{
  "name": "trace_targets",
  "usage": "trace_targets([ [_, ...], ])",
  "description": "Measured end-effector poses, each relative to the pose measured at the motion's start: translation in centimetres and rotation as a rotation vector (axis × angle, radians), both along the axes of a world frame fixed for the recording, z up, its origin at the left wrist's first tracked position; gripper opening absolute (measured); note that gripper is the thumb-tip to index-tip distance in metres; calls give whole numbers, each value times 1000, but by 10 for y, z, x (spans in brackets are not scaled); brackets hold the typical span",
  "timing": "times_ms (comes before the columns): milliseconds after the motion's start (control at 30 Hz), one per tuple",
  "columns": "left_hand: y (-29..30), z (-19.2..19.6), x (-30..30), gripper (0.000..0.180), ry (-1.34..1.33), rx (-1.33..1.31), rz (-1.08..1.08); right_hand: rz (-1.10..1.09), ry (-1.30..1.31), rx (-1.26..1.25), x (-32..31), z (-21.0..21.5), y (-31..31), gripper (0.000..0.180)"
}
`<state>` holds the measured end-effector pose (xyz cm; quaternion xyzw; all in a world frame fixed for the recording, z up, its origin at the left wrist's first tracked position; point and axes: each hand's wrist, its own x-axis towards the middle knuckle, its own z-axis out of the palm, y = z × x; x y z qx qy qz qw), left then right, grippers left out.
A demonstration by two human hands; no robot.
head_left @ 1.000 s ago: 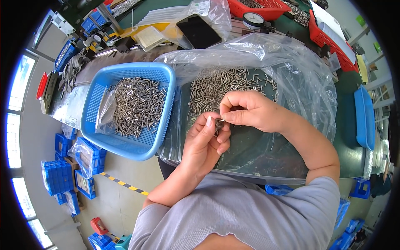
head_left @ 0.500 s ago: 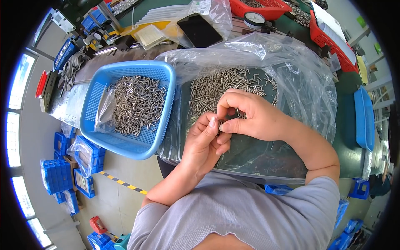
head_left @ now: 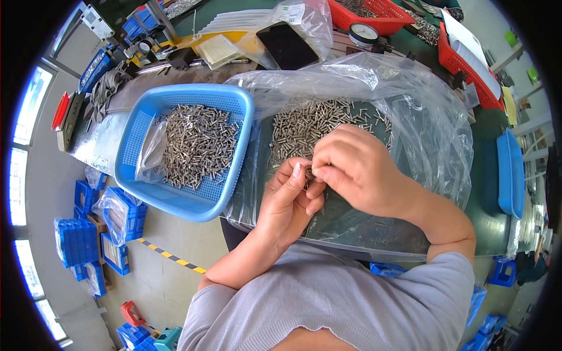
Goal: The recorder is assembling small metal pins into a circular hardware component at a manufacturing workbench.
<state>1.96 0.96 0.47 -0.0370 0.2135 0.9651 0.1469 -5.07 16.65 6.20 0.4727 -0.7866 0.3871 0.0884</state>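
My left hand (head_left: 291, 196) is curled, its thumb and fingers closed on a small metal pin (head_left: 308, 173) that is mostly hidden. Against it, my right hand (head_left: 351, 167) pinches at the same spot, fingertips touching those of the left; whether it grips a part of its own is hidden. Beyond the hands, a pile of small metal pins (head_left: 304, 124) lies on a clear plastic sheet (head_left: 424, 137). To the left, a blue plastic basket (head_left: 239, 167) contains a heap of similar pins (head_left: 199, 146) and a clear bag (head_left: 153, 153).
At the back lie a black phone (head_left: 287, 45), a round dial gauge (head_left: 363, 34) and a red basket (head_left: 374, 23). Another red basket (head_left: 468, 73) with papers stands far right, near a blue tray (head_left: 510, 174). Blue crates (head_left: 77, 241) are stacked on the floor at left.
My right hand has turned and closed in, its fingers now folded over the left fingertips. My left hand keeps its curled hold. The whole view has shifted slightly.
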Motion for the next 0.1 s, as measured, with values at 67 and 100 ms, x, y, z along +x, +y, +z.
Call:
trace_targets([
  [67, -2, -3, 0, 18, 18, 16, -16, 46, -178, -15, -5, -3, 3, 12],
  [100, -3, -5, -1, 18, 40, 33, -39, 84, -353, -30, -8, -3, 6, 11],
])
